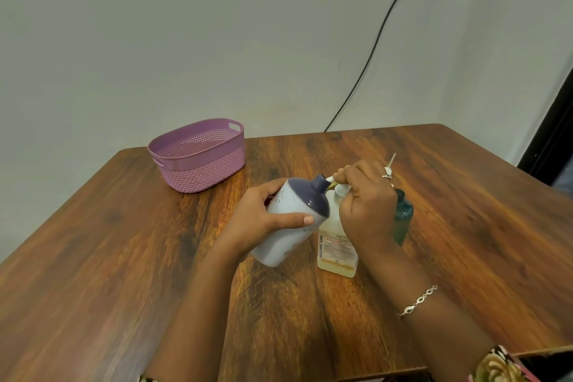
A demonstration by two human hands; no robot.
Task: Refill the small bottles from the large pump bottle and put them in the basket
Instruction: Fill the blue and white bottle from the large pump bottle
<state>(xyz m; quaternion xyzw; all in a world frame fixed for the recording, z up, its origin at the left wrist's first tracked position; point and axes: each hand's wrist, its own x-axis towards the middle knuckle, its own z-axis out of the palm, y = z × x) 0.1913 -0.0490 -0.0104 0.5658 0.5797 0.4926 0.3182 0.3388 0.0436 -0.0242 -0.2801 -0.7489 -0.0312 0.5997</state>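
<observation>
Surface under inspection: a dark woodgrain table (pixel 124 257) fills the lower half of the frame, with its far edge against a plain pale wall (pixel 186 25). A black cable (pixel 372 49) runs down the wall from the upper right and passes behind the table's far edge. A dark door frame (pixel 555 139) shows at the right edge.

A purple basket (pixel 198 158) with a woven pattern sits on the tabletop left of centre, near the far left corner and well apart from your hands.

Your left hand (pixel 257 217) grips a white bottle (pixel 288 226) with a dark purple shoulder, fingers wrapped round its body. The bottle is tilted, its uncapped neck pointing right and meeting the spout (pixel 330 179) of the pump. Whether its base touches the table cannot be told.

Your right hand (pixel 362 205) is curled over the pump head of the pump bottle (pixel 336 254), which stands upright at centre frame, just beside the white bottle. A bracelet (pixel 418 301) is on that wrist.

A teal bottle (pixel 403 220) stands behind your right hand, partly hidden. A small white piece with a thin tube (pixel 389 169) shows beyond the knuckles, too obscured to identify.
</observation>
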